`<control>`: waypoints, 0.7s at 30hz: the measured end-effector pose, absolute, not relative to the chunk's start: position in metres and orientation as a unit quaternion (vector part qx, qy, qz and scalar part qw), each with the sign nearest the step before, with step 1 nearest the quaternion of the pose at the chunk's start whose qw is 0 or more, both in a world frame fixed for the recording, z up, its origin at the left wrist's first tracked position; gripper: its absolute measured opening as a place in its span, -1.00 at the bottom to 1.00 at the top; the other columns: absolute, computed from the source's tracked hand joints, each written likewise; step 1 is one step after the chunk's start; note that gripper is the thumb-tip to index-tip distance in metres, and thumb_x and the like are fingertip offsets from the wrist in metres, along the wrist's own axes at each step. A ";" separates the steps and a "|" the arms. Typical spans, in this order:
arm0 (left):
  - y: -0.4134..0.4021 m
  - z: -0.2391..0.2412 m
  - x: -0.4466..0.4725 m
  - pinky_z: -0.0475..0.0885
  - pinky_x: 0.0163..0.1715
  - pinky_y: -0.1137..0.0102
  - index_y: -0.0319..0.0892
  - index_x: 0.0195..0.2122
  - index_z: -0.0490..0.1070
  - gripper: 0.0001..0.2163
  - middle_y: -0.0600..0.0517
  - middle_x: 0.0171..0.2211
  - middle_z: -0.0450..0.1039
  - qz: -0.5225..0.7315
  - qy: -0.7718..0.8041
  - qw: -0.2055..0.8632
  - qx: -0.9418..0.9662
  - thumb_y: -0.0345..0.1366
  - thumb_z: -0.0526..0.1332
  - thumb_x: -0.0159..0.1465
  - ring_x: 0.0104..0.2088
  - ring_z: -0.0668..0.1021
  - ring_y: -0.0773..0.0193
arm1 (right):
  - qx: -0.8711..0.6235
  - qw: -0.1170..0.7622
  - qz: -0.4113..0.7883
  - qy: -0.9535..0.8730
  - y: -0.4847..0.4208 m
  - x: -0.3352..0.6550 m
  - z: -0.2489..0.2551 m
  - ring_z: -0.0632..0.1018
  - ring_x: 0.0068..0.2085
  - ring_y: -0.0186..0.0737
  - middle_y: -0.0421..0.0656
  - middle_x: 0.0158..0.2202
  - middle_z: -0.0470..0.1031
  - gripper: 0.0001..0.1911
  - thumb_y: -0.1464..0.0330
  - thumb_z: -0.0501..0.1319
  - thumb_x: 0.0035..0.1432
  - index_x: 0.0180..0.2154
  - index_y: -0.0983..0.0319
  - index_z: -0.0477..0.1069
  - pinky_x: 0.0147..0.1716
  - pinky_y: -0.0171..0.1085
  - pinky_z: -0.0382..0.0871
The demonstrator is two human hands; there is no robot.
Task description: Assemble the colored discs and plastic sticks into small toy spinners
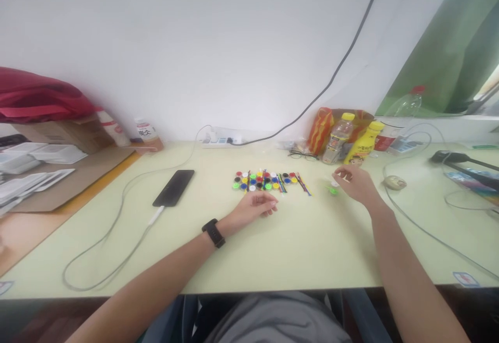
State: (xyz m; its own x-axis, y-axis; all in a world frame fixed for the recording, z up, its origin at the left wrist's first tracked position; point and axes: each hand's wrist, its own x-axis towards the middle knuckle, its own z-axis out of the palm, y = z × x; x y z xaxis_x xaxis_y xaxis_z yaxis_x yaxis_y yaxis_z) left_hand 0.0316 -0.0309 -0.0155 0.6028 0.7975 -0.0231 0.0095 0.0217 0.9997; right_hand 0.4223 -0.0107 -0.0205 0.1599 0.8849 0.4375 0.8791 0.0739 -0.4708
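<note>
My left hand rests on the pale green table just in front of a set of small paint pots in several colours, with thin brushes lying beside them. Its fingers are loosely curled and nothing shows in them. A black watch is on that wrist. My right hand hovers to the right of the pots, fingers pinched on a small white pot or lid. A green lid lies on the table right beside it.
A black phone lies left of centre with a white cable. A power strip, glasses, a snack bag and bottles stand along the wall. A mouse and cables lie right. Boxes and a red bag are at the left.
</note>
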 end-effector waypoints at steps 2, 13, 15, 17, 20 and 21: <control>-0.031 -0.015 0.032 0.46 -0.24 0.35 -0.25 -0.12 0.56 -0.62 -0.12 -0.23 0.59 0.307 0.321 0.641 0.626 -0.01 0.41 0.25 -0.32 0.55 0.30 | -0.648 0.384 0.013 -0.657 -0.010 0.409 -0.016 0.53 -0.34 -0.14 -0.11 -0.35 0.58 -0.79 0.19 0.24 0.18 -0.29 0.18 0.51 -0.28 -0.18 0.37; -0.031 -0.015 0.031 0.46 -0.24 0.35 -0.23 -0.14 0.57 -0.62 -0.11 -0.23 0.60 0.309 0.317 0.643 0.625 0.00 0.42 0.23 -0.32 0.55 0.30 | -0.620 0.267 -0.034 -0.737 -0.017 0.329 -0.036 0.47 -0.10 0.02 -0.05 -0.23 0.56 -0.88 0.37 0.17 0.25 -0.23 0.17 0.50 -0.14 -0.08 0.31; -0.031 -0.015 0.031 0.46 -0.24 0.34 -0.23 -0.14 0.57 -0.61 -0.12 -0.23 0.60 0.308 0.318 0.643 0.625 0.01 0.42 0.23 -0.32 0.56 0.29 | -0.640 0.246 -0.052 -0.726 -0.016 0.330 -0.038 0.46 -0.11 0.04 -0.03 -0.24 0.56 -0.87 0.38 0.16 0.26 -0.28 0.17 0.50 -0.16 -0.07 0.29; -0.030 -0.016 0.031 0.46 -0.25 0.35 -0.23 -0.15 0.57 -0.61 -0.12 -0.23 0.60 0.306 0.319 0.642 0.627 0.01 0.42 0.22 -0.33 0.56 0.29 | -0.647 0.233 -0.060 -0.724 -0.015 0.333 -0.039 0.45 -0.13 0.05 -0.01 -0.26 0.55 -0.84 0.39 0.16 0.27 -0.31 0.18 0.51 -0.16 -0.06 0.28; -0.030 -0.016 0.031 0.47 -0.25 0.36 -0.24 -0.14 0.57 -0.62 -0.12 -0.23 0.60 0.303 0.318 0.640 0.630 0.00 0.42 0.23 -0.32 0.55 0.30 | -0.647 0.218 -0.058 -0.728 -0.014 0.335 -0.041 0.44 -0.15 0.04 0.00 -0.27 0.55 -0.81 0.39 0.15 0.28 -0.29 0.18 0.56 -0.19 -0.07 0.28; -0.030 -0.016 0.031 0.47 -0.25 0.36 -0.24 -0.14 0.57 -0.62 -0.12 -0.23 0.59 0.304 0.317 0.640 0.630 -0.01 0.41 0.24 -0.32 0.55 0.30 | -0.649 0.212 -0.057 -0.729 -0.013 0.335 -0.042 0.44 -0.15 0.04 0.00 -0.26 0.55 -0.80 0.39 0.15 0.28 -0.28 0.17 0.57 -0.20 -0.07 0.28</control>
State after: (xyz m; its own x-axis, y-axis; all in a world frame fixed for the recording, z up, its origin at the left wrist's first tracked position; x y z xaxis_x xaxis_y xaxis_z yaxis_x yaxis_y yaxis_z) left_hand 0.0314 -0.0300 -0.0161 0.6144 0.7887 -0.0235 0.0114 0.0209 0.9997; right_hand 0.3352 -0.0130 -0.0415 -0.0685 0.9211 0.3832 0.9693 0.1524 -0.1930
